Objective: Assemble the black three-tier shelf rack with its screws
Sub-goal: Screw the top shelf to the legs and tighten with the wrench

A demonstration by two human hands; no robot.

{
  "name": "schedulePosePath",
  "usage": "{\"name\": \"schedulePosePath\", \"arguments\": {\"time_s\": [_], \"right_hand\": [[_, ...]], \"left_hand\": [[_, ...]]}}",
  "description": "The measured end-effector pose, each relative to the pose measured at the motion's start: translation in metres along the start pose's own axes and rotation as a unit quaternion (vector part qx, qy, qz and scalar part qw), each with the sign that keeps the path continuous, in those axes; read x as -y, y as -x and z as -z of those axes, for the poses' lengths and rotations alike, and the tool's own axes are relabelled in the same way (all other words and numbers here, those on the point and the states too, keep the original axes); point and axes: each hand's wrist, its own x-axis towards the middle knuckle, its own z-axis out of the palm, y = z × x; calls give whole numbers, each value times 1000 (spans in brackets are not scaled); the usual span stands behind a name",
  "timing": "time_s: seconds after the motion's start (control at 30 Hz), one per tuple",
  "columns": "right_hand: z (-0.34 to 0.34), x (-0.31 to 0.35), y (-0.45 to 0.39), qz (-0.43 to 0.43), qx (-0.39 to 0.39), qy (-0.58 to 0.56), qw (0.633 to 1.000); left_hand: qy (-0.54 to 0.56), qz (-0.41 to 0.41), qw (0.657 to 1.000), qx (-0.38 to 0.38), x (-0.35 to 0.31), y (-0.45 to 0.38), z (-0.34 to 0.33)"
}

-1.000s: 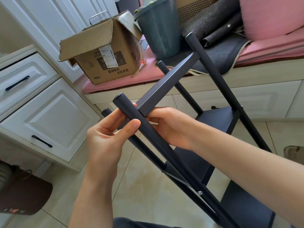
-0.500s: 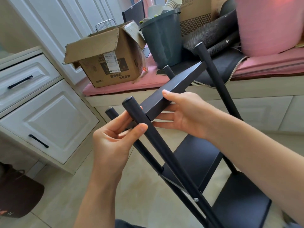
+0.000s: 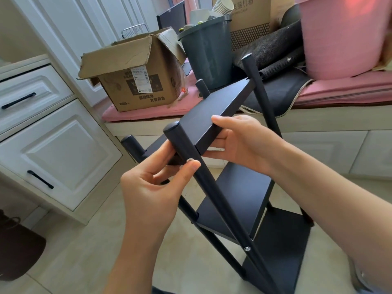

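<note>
Here, at lower centre, the left hand (image 3: pixel 157 187) pinches the nearest post (image 3: pixel 203 187) of the black rack (image 3: pixel 250 187) between thumb and fingers. Just beyond, the right hand (image 3: pixel 239 143) curls round the top shelf (image 3: pixel 214 115) edge at mid-frame. Farther off, upper left, sits a cardboard box (image 3: pixel 135 77) on a pink cushion (image 3: pixel 148 113).

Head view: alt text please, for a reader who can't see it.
Two bare hands fit the top shelf of a black three-tier rack between its posts: the left hand pinches the near post, the right hand grips the shelf's edge. Cardboard box behind.
</note>
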Motion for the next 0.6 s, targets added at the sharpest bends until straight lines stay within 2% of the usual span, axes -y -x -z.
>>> {"name": "schedulePosePath", "arguments": {"time_s": [0.1, 0.37, 0.47, 0.6], "right_hand": [[6, 1, -2, 5, 5, 3, 1000], [26, 25, -1, -42, -78, 43, 995], [38, 34, 6, -56, -109, 79, 989], [55, 47, 20, -55, -146, 92, 983]], "left_hand": [[-36, -13, 999, -14, -3, 3, -10], [-127, -55, 990, -9, -14, 16, -63], [-167, -90, 982, 22, -18, 16, -77], [-167, -112, 975, 95, -16, 19, -91]]}}
